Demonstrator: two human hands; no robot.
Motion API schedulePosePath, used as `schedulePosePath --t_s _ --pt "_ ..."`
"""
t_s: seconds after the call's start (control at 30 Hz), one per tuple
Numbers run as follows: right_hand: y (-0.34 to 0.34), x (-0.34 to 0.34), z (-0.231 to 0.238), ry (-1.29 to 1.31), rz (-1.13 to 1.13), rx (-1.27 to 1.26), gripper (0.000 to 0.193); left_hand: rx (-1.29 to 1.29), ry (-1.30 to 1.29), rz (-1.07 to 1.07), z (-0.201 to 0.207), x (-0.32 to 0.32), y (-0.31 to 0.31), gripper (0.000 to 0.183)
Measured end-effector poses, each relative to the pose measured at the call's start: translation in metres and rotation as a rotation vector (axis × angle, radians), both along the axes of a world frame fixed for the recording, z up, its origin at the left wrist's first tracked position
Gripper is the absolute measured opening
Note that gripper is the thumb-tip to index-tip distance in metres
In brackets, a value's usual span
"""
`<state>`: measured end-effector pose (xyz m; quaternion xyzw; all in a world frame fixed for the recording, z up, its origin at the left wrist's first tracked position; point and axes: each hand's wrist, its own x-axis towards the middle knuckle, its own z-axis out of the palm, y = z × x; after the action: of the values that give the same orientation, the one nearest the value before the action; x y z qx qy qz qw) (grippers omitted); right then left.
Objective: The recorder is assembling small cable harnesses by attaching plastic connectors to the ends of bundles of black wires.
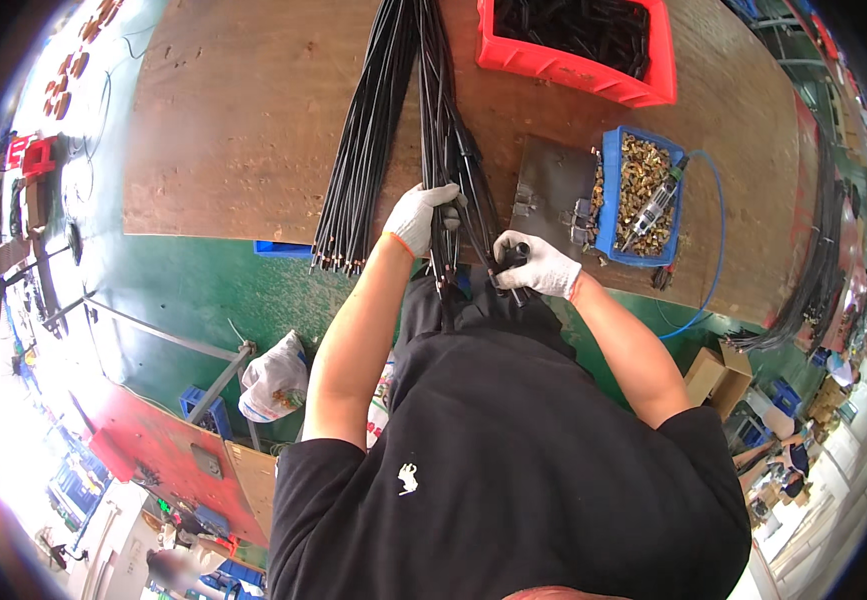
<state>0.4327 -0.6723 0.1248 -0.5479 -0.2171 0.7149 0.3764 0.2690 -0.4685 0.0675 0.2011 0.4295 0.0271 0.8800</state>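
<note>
In a white glove, my left hand [419, 217] is closed around a bundle of long black cables [437, 110] that hangs over the table's near edge. My right hand [543, 268], also gloved, is to the right of it and lower. Its fingers are closed on short black tubular pieces [516, 252], beside the ends of several cables; whether it also grips a cable is hard to tell. A second bundle of black cables [358, 160] lies to the left on the table, copper-coloured tips toward me.
On the brown table [243, 120] a red bin [665, 60] holds black pieces. A blue bin [610, 190] holds brass fittings, with a hand tool [656, 205] on top and a blue hose [721, 230] running off it. A dark metal plate [550, 170] lies left of the blue bin.
</note>
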Motion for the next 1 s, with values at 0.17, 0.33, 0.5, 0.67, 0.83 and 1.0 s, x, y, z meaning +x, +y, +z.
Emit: schedulePosePath --t_s 0.17,0.33,0.5,0.67,0.83,1.0 --pt "-0.015 0.006 0.011 -0.023 0.096 -0.008 0.033 0.049 0.023 0.041 -0.005 0.005 -0.008 0.009" --pt "-0.022 0.01 0.02 -0.014 0.15 -0.031 0.034 0.086 0.026 0.038 -0.008 0.007 -0.011 0.01" --pt "-0.028 0.012 0.018 0.021 0.13 -0.005 0.035 0.091 0.013 0.025 -0.007 0.007 -0.01 0.011" --pt "-0.018 0.011 0.022 0.062 0.076 -0.081 0.038 0.125 0.074 0.021 0.011 0.014 -0.012 0.013" --pt "-0.006 -0.002 0.006 -0.025 0.078 -0.146 0.036 0.119 0.113 0.001 0.024 0.021 -0.015 0.013" --pt "0.016 0.001 -0.008 0.107 -0.099 -0.108 0.035 0.081 0.108 -0.007 0.016 0.016 -0.015 0.01"
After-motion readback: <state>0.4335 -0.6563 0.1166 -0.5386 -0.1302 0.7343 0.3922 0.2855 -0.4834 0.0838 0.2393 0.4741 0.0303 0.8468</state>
